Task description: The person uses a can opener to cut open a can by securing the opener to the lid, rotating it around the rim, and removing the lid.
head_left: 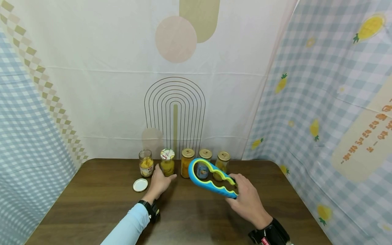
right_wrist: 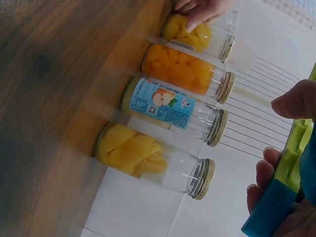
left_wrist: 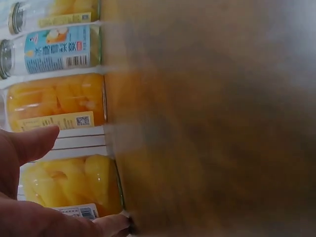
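Note:
My right hand (head_left: 246, 197) grips a blue-and-green jar opener (head_left: 211, 186) by its handle end, its scalloped loop pointing left in front of the jars. On the left, my left hand (head_left: 160, 182) is at a glass jar of yellow fruit (head_left: 167, 166) with a patterned lid. Thumb and fingers are spread to either side of that jar in the left wrist view; whether they touch it I cannot tell. An open jar of yellow fruit (head_left: 146, 166) stands just left of this hand, and a loose lid (head_left: 140, 185) lies white side up before it.
To the right stand a jar of orange fruit (head_left: 186, 163), a blue-labelled jar (right_wrist: 163, 103) and a jar of yellow pieces (right_wrist: 133, 150), all with gold lids. The jars line the back of the brown table (head_left: 190, 217), close to a hanging cloth (head_left: 107, 102).

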A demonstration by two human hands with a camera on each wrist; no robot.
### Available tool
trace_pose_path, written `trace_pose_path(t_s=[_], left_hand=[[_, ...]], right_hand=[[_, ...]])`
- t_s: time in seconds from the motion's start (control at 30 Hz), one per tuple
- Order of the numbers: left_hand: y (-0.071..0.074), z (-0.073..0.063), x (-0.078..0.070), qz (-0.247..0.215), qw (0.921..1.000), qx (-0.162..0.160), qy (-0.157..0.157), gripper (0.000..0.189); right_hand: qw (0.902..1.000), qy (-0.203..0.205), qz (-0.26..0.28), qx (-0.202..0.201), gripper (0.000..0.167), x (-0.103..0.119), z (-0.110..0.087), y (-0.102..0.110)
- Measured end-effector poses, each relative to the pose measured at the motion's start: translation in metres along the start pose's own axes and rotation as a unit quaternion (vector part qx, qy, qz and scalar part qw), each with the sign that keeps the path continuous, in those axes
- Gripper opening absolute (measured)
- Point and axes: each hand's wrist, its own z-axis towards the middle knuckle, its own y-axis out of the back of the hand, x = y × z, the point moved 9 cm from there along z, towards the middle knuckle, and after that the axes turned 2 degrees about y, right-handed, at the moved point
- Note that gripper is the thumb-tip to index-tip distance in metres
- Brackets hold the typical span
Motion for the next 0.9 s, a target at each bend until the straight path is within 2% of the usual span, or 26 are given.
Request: trace_pose_path(t_s=[0.17,0.4,0.7,0.9], left_hand=[[0.000,0.012,-0.009,-0.042,0.9986,-0.022,-0.023,0.097],[0.000,0.020,-0.014,-0.054,0.9972,-0.034,-0.040,0.077],[-0.003,0.022,-0.011,-0.060,0.9971,-0.013,-0.046,0.075],[0.001,0.023,-0.011,-0.056,0.9970,0.006,-0.053,0.076]], right_hand=[[1.0000,-0.001,0.005,0.005,0.063,0.000,0.000,-0.001],[1.0000,-0.001,0.005,0.007,0.063,-0.001,0.001,0.000],[0.9996,-0.017,0.008,0.020,0.062,-0.003,0.001,-0.001],[0.9996,-0.015,0.011,0.019,0.063,0.000,0.001,-0.004]])
